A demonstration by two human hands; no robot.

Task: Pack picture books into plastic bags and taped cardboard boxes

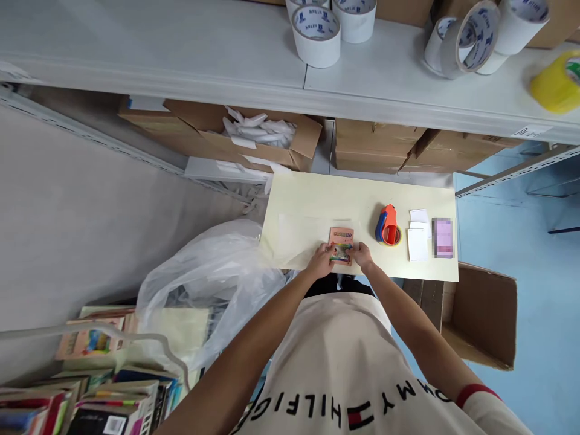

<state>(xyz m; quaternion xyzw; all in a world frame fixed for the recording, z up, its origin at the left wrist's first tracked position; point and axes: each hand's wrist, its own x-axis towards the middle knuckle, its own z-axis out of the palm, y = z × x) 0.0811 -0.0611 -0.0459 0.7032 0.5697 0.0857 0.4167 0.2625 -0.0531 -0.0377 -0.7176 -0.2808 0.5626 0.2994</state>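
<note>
Head view: I see a person in a cream cloth shirt with dark letters (333, 356) at a pale yellow flat table (308, 202).
Small pink paper book with a bright picture (341, 235): it is at the near side of the table, between two hands. I cannot tell if it touches the tabletop.
Left hand (321, 260): it holds the book's left side, with fingers bent in close and the thumb on the cover.
Right hand (362, 255): it pinches the book's right side, with the thumb on the front.
Right along the table: an orange and blue plastic tape cutter (388, 219) sits near the right hand. Past it lie flat white cards (417, 246), then a blurry purple card (443, 237).
Left of the table: a big see-through plastic bag (203, 244) puffs out. Lots of mixed-colour paper books (131, 396) are down in the corner.
Behind the table: an open brown cardboard box (217, 147) has white bits (260, 130) inside.
Up high: a long grey shelf (158, 48) has round white tape rolls (319, 53) and a round yellow tape roll (550, 87).
</note>
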